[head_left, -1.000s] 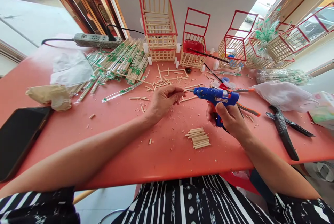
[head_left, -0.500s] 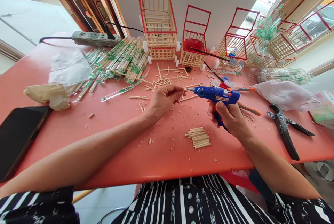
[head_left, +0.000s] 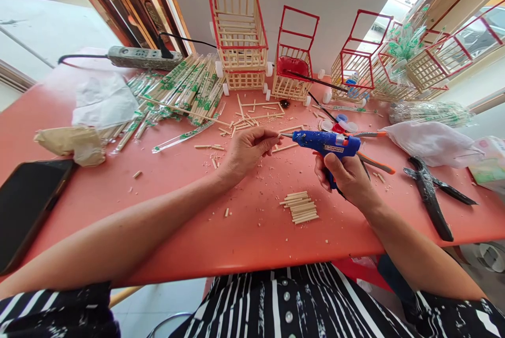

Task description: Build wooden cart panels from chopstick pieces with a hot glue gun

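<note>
Head: seemingly gluing.
Right hand (head_left: 344, 172): around hot-glue gun (head_left: 327, 142).
Left hand (head_left: 252, 151): apparently pinching stick piece (head_left: 280, 137).
Nozzle (head_left: 287, 135): beside pinch; likely needs steadiness next.

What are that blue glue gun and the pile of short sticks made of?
Blue glue gun: probably smooth, slightly glossy plastic, judging by its molded body. Short sticks: matte, apparently unpainted wood or bamboo, from their pale tan color.

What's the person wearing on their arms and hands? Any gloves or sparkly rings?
The left sleeve and right sleeve are black with white markings, stopping around the elbows and leaving the forearms bare. They match the striped shirt with its round, pale buttons. The left hand and right hand have no gloves, and no rings show.
</note>
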### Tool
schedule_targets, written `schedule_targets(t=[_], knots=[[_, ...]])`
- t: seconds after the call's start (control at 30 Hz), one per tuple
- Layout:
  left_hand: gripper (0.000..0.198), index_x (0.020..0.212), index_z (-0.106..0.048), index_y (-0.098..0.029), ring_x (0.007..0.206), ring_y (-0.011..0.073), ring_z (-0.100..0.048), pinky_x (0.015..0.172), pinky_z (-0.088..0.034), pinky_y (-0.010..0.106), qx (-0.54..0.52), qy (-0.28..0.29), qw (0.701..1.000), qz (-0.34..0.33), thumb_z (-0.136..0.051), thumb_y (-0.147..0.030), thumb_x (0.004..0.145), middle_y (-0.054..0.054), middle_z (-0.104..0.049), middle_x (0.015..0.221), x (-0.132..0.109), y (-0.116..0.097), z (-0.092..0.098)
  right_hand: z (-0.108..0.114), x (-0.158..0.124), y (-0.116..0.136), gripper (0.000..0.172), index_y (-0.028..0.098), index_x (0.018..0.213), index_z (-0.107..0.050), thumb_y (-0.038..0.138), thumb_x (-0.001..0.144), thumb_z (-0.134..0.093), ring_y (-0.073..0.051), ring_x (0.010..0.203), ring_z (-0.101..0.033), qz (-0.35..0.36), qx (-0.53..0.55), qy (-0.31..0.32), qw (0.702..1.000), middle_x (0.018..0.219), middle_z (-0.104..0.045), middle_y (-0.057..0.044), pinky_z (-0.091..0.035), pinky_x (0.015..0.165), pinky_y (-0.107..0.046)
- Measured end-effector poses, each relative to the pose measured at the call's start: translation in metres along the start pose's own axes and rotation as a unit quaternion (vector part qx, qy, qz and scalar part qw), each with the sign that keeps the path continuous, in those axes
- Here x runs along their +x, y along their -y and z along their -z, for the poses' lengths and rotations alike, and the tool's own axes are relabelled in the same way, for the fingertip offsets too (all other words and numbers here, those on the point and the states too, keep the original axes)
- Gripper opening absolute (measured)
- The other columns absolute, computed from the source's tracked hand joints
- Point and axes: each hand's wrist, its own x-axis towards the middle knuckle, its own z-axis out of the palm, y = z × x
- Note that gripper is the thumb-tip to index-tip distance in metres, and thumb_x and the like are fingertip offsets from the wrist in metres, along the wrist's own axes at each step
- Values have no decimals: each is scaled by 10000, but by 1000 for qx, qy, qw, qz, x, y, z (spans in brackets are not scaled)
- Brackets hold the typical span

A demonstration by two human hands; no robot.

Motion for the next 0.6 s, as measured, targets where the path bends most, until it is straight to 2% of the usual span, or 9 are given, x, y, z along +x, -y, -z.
schedule_targets(t=[0.3,0.47,0.6], knots=[[221,772,-811,-180,550,105,-561,545,-470,256,-2,3,1000,1,-891,-384,748,34,-754,695,1,0,-1,-4,1,5,682,206,825,-606,883,863,-685,-111,431,-516,12,11,-10,1000,580,-564,19,-414,384,-235],[256,743,-788,-183,541,106,-557,541,-472,258,-2,2,1000,4,-915,-406,744,19,-724,655,1,-2,0,-2,1,1,695,201,751,-587,878,899,-645,-102,442,-522,10,1,-4,1000,585,-555,10,-422,405,-230],[233,783,-792,-179,561,114,-580,557,-487,267,1,4,1000,12,-884,-392,763,29,-741,692,1,-2,1,-2,1,0,691,202,801,-609,887,874,-665,-104,443,-514,5,6,-6,1000,600,-560,19,-419,397,-232]])
